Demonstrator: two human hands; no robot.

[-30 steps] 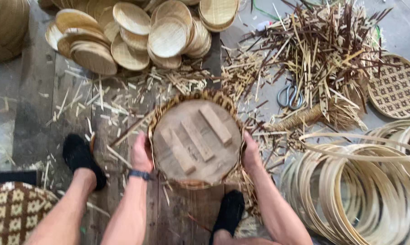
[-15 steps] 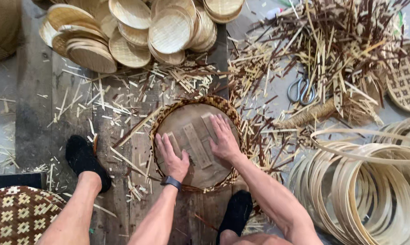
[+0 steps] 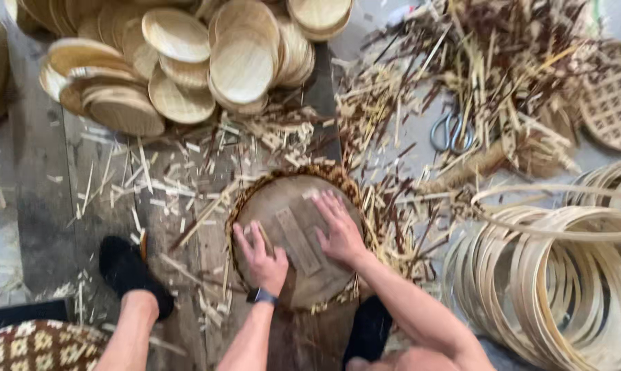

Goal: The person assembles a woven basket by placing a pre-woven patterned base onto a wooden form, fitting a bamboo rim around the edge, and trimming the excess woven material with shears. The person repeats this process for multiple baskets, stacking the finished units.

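Both hands are laid flat on a round wooden disc (image 3: 293, 240) that is placed on the floor between the person's feet. The left hand (image 3: 261, 255) is pressed on the near left part of the disc with the fingers spread and released; nothing is grasped in it. The right hand (image 3: 339, 230) is laid on the right part, also with flat, loose fingers, and its fingertips (image 3: 322, 200) are pointed to the far edge. Between the fingers of the two hands some flat wooden strips (image 3: 298, 240) are seen on the disc; one strip is partly hidden under the left fingers. A ring of woven bamboo (image 3: 317, 170) is seen around the far rim of the disc, just beyond the right fingertips; its near part is covered by the arms, so how far it goes around cannot be told. A dark watch (image 3: 262, 297) is worn on the left wrist.

Far beyond the fingers a pile of round woven trays (image 3: 180, 69) is cut off by the upper edge. To the right of the right hand many bamboo hoops (image 3: 558, 275) are stacked, partly outside the frame. Scissors (image 3: 451, 132) are half buried in bamboo scraps (image 3: 475, 75), and their blades are hard to make out. A black shoe (image 3: 128, 271) is seen left of the left hand, among pale splinters; the other foot is mostly hidden under the right forearm
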